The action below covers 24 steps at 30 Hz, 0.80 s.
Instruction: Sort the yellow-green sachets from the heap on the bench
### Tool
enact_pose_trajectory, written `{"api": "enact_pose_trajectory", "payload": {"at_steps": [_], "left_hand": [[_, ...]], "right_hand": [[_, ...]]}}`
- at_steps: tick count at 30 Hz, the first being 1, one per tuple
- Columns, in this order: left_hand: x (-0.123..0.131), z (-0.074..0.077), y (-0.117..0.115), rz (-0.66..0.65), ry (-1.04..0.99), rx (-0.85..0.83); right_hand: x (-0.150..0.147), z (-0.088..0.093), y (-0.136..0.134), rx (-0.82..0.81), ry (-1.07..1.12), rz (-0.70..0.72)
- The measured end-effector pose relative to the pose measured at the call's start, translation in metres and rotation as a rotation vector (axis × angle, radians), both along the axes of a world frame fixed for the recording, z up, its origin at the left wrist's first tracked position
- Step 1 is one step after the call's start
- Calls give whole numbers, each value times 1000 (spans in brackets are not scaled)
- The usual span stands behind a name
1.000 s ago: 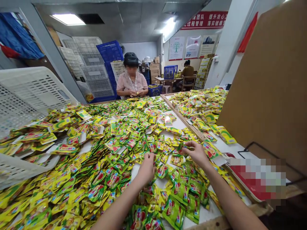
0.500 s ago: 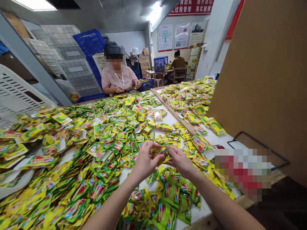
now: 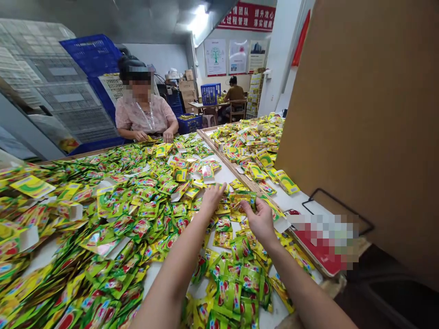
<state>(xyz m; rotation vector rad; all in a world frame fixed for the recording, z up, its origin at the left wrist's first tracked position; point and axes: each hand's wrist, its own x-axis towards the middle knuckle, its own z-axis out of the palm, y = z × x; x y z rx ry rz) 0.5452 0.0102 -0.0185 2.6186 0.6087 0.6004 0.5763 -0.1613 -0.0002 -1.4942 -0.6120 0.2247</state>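
My right hand (image 3: 261, 220) is closed on small sachets (image 3: 238, 201), yellow with a green edge, thumb pressed on their near face. It holds them just above the table, beside the wooden strip. To its left, my left hand (image 3: 213, 200) stretches forward over the pile, fingers extended and apart from the right hand. Its fingertips are close to a small open carton (image 3: 207, 172) with a white flap; contact cannot be made out. Below my hands lie green sachets (image 3: 228, 292) with red fruit pictures, in a loose heap.
Sachets and yellow cartons (image 3: 32, 186) cover the table's left side. A wooden strip (image 3: 228, 160) divides off more cartons (image 3: 247, 137). A brown board (image 3: 336, 114) stands at right, near a black wire stand (image 3: 343, 201) and a red item (image 3: 318, 249). Across the table sits a co-worker (image 3: 146, 114).
My hands, together before, are now apart. The left has reached forward; the right holds the sachets farther up the table. The view has swung right, and the co-worker's hands are lower.
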Motion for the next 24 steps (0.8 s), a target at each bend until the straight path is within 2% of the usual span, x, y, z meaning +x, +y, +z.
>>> {"api": "enact_pose_trajectory", "payload": {"at_steps": [2,5,8,10,12,14,16,20,22,24], "left_hand": [[2,-1,-1,40,-9,-12],[-13,3,-10,97,-88,-42],[-48,12,-31,169,-213,-90],[-77,18,-48,182,-357,-208],[-108,22,-65,117,-509,-413],[-137,24,-76,40,-547,-534],[-164,25,-81,71,-477,-397],[-206,25,-84,268,-213,184],[-220,25,-87,274,-49,266],[-232,25,-92,276,53,209]], "right_hand": [[0,0,1,79,94,40],[1,2,1,134,238,129],[-3,4,1,153,345,230],[-10,5,2,141,387,325],[-19,6,3,112,413,434],[-31,6,3,84,413,533],[-42,8,2,64,386,598],[-69,13,0,-21,248,745],[-85,17,-1,-79,171,861],[-99,24,-2,-98,121,902]]}}
